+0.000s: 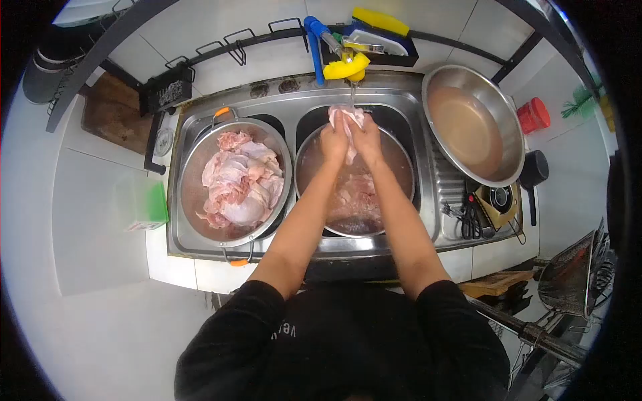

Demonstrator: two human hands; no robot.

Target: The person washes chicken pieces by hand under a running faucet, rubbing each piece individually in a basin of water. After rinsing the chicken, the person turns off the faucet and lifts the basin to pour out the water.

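Both of my hands grip one piece of raw chicken (pixel 352 115) under the water running from the tap (pixel 348 57). My left hand (pixel 334 142) is closed on its left side, my right hand (pixel 366 139) on its right. Below them, a round metal basin (pixel 406 177) stands in the right sink bowl, with more raw meat (pixel 358 200) lying in cloudy water. Over the left sink bowl sits a wide metal pan (pixel 194 200) with orange-tipped handles, heaped with raw chicken pieces (pixel 244 177).
A large steel bowl (pixel 515 144) of cloudy brownish water rests on the drainboard at right. Near it lie scissors (pixel 472 220), a red cup (pixel 533 115) and a dark-handled pan (pixel 533 168). A green-and-white container (pixel 150 204) is at left. Wire strainers (pixel 568 274) are at lower right.
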